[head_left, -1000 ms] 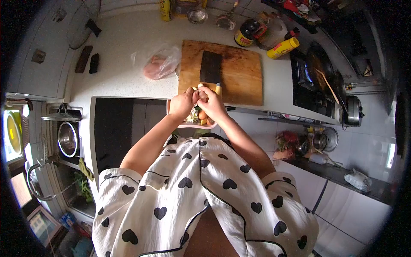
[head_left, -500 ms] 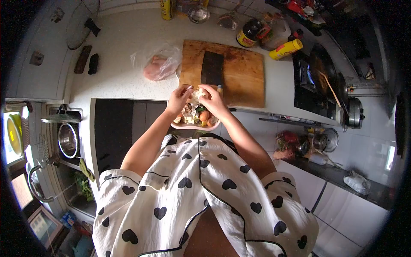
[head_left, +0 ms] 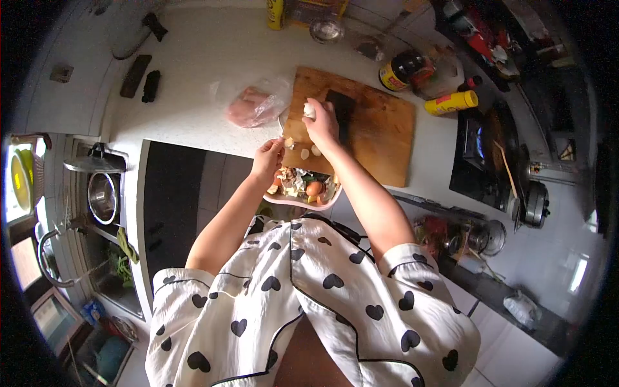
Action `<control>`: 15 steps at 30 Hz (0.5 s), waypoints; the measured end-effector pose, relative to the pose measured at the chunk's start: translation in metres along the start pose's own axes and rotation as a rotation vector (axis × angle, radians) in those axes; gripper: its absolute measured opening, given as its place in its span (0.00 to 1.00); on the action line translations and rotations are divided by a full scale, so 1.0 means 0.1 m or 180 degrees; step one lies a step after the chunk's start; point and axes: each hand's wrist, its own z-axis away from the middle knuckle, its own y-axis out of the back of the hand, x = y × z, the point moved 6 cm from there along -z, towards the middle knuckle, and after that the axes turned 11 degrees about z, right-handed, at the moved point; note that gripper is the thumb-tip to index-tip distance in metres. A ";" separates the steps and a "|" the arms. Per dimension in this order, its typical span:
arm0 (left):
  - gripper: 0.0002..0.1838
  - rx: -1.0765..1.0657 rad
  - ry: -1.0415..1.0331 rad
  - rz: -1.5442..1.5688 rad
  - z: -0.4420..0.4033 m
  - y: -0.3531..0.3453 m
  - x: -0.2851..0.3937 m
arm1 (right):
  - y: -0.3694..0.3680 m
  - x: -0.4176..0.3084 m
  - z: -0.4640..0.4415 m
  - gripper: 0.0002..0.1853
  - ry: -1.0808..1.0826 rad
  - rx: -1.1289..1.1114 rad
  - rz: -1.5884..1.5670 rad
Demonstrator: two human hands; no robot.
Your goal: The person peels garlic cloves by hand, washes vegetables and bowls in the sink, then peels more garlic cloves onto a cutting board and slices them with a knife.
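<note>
My right hand is closed around a white garlic bulb, above the wooden cutting board. Between the pinched fingers of my left hand is a pale piece of garlic skin, near the board's left front corner. Pale garlic cloves lie on the board between my hands. A dark cleaver blade rests flat on the board, partly hidden behind my right hand. Below my hands, a pink scrap bin holds eggshells and peelings at the counter edge.
Raw meat in a clear plastic bag lies left of the board. Behind and right stand a dark sauce jar and a yellow bottle. A stove with a wok is at right, a sink at left.
My hands have moved apart. The right went up over the board with the garlic bulb; the left stayed low with a piece of skin. Cloves now show on the board.
</note>
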 end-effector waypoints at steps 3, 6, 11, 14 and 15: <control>0.11 -0.0046 0.0076 0.0092 0.14 -0.12 0.04 | -0.16 -0.07 -0.10 0.27 0.0271 -0.0174 0.0672; 0.09 -0.0131 0.0068 0.0222 0.21 -0.18 0.06 | -0.28 -0.05 -0.07 0.26 0.0317 -0.0432 0.0513; 0.09 -0.0277 0.0086 0.0404 0.19 -0.19 0.04 | 0.11 -0.10 0.21 0.17 0.0169 0.0017 -0.0470; 0.09 -0.0368 0.0158 0.0296 0.22 -0.25 -0.02 | 0.06 0.00 0.59 0.13 -0.0790 -0.0936 -0.2097; 0.09 -0.0433 0.0169 0.0245 0.24 -0.26 -0.05 | 0.05 0.00 0.70 0.13 -0.0757 -0.0934 -0.2092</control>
